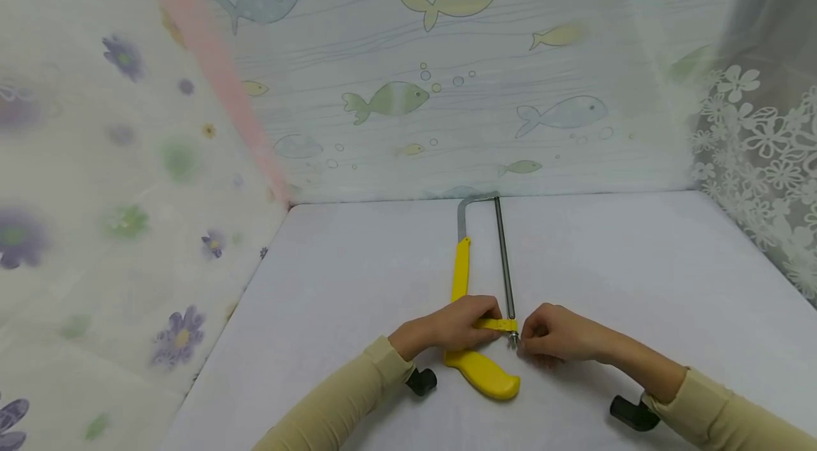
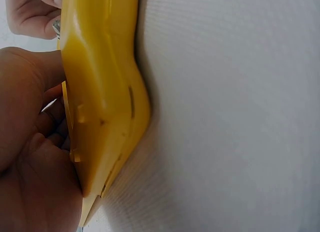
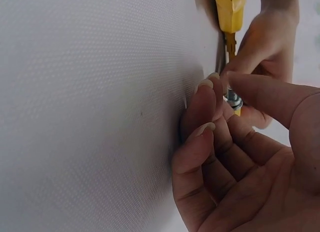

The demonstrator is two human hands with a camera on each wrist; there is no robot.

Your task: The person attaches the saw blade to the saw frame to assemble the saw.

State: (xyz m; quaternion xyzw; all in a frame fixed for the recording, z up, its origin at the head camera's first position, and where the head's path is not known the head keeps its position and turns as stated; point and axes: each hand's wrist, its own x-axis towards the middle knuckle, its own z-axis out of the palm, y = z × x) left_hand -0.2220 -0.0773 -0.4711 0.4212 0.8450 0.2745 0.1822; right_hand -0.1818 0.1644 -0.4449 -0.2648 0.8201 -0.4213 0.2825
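A hacksaw [image 1: 461, 270] with a yellow handle lies on the white table, its bent metal end toward the back wall. My left hand [image 1: 462, 323] grips the saw around its yellow frame just above the handle, fingers reaching to the yellow crosspiece [image 1: 507, 325]. In the left wrist view the yellow handle [image 2: 102, 86] fills the middle, beside the palm. A small wing nut [image 1: 513, 340] sits at the near end of the dark blade bar [image 1: 504, 259]. At it, my right hand [image 1: 564, 336] pinches with thumb and curled fingers, which partly hide the metal [image 3: 232, 99] in the right wrist view.
The white tabletop [image 1: 357, 259] extends to both sides of the saw. Behind it hangs a fish-print curtain [image 1: 383, 153], with a flowered curtain [image 1: 128, 224] on the left and lace on the right. Black wrist-worn devices [image 1: 633, 413] sit below both sleeves.
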